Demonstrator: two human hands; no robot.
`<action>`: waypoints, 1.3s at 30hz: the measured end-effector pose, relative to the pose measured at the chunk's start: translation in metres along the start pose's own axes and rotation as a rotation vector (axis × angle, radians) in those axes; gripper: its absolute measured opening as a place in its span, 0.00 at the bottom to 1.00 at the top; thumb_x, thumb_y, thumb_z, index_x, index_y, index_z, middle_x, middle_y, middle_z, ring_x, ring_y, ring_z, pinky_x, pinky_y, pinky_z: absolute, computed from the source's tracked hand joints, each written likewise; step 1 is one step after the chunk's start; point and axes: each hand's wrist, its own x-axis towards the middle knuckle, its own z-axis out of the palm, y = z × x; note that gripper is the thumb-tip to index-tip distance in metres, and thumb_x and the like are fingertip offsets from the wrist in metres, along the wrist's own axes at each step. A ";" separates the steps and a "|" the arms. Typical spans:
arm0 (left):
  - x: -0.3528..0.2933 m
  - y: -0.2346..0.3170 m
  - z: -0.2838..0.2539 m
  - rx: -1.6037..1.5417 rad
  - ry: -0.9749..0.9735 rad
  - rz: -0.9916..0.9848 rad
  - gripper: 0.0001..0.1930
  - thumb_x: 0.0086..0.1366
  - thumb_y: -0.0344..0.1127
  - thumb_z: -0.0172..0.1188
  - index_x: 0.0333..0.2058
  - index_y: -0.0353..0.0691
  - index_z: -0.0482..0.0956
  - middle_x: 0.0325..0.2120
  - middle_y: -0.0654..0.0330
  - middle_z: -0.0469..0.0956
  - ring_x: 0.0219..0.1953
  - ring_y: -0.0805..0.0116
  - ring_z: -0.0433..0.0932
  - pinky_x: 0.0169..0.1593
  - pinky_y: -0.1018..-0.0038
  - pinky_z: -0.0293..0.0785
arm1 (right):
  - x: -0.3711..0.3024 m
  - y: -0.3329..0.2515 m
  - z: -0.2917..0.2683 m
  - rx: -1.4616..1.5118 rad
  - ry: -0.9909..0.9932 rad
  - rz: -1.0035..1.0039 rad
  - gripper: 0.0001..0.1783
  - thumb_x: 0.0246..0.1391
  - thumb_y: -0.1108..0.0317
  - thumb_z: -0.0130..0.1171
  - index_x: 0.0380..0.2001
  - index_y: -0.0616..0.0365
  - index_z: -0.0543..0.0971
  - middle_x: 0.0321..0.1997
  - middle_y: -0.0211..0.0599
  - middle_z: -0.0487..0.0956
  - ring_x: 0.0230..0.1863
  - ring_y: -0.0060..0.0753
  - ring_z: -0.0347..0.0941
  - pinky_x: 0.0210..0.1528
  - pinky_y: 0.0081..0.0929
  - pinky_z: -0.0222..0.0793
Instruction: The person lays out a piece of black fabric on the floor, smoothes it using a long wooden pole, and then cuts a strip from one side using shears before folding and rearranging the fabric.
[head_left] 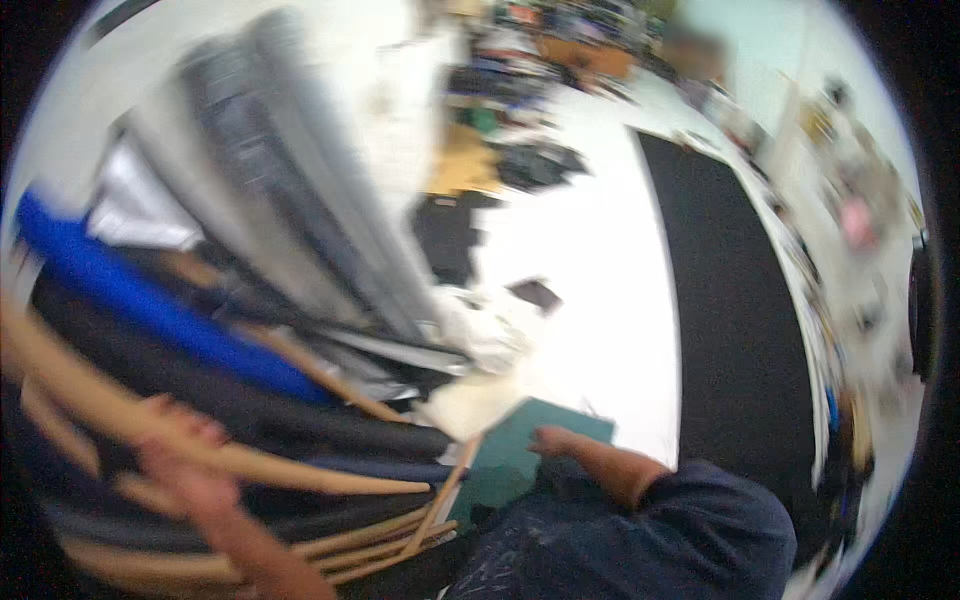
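Observation:
My left hand (195, 475) is wrapped around a long tan cardboard tube (270, 465) at the lower left, its fingertips showing over the upper side. The tube slants from the left edge down toward the middle, above a stack of dark fabric rolls (330, 420) and other tan tubes (375, 535). My right hand (552, 440) is over a dark green board or sheet (510, 460), its fingers bunched together. What they hold, if anything, is too blurred to make out.
Grey plastic-wrapped rolls (310, 170) and a bright blue roll (170, 300) lie on the left. Black fabric (735, 300) is spread along a white table (610, 300). Dark and mustard cloth pieces (465, 165) lie farther back. A blurred person (695, 55) is far off.

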 end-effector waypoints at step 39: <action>-0.167 -0.766 0.611 1.212 -1.349 -1.152 0.26 0.61 0.49 0.65 0.47 0.31 0.78 0.22 0.56 0.78 0.24 0.67 0.76 0.27 0.70 0.72 | -0.392 0.461 -0.030 1.052 0.868 1.155 0.34 0.50 0.32 0.58 0.42 0.53 0.75 0.37 0.52 0.82 0.43 0.57 0.79 0.45 0.49 0.72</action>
